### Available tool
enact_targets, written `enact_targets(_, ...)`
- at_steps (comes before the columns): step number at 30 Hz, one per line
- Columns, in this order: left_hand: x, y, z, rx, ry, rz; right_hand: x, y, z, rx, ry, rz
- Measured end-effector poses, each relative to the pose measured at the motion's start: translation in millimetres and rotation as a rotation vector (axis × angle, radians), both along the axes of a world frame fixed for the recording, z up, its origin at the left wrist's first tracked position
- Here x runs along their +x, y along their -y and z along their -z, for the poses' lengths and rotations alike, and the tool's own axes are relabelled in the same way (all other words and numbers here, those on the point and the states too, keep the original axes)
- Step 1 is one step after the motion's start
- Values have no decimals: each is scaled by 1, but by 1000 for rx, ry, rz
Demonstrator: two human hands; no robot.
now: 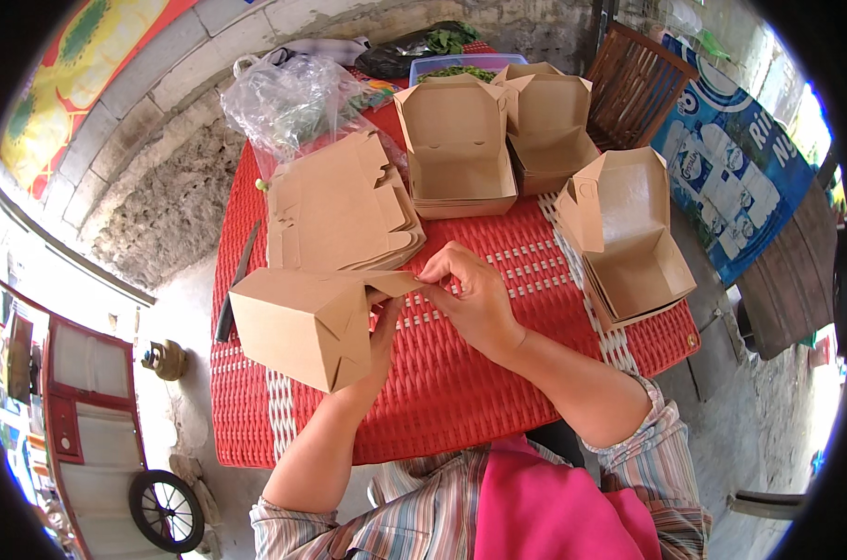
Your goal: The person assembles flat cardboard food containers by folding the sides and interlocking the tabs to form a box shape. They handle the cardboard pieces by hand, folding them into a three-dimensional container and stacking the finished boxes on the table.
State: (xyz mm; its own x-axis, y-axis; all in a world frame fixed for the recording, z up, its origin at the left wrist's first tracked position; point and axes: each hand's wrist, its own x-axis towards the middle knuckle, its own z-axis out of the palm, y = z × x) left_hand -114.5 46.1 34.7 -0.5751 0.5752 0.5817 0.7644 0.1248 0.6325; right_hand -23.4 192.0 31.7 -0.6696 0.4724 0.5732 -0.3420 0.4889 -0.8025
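A brown cardboard food box [302, 313], partly folded and tilted on its side, is held above the near left of the table. My left hand [382, 327] grips it from behind and below, most of its fingers hidden by the cardboard. At the box's right end, my right hand [470, 297] pinches the edge of a flap between thumb and fingers. Just beyond lies a stack of flat, unfolded box blanks [335, 205]. Folded boxes stand with lids up: one stack [461, 177] at the far middle, another [549, 154] beside it, a third [638, 271] at the right.
The red woven table [442, 401] has white bands. A knife [238, 280] lies along its left edge. Farther back are a clear plastic bag [297, 103], a blue-rimmed tub of greens [461, 67] and a black bag [405, 51]. A wooden chair [633, 84] stands behind the far right corner.
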Motion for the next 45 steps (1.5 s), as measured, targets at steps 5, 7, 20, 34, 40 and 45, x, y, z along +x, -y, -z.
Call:
enact_targets(5, 0, -2, 3, 144, 186, 61, -2, 3, 1, 52, -77, -40)
enact_targets(7, -3, -3, 9, 172, 266, 72, -2, 2, 0, 99, -76, -21)
enact_targets(20, -29, -10, 33, -173, 267, 80, -11, -22, 28, 223, 316, -71)
enact_targets(34, -28, -8, 38, -136, 250, 85, -14, -24, 28, 222, 267, -111)
enact_targets(40, -22, -8, 38, -196, 137, -30, -14, -15, 29, 210, 202, -63)
enact_targets(45, -19, -8, 27, 17, 180, 96, -14, -16, 24, 180, 162, -65)
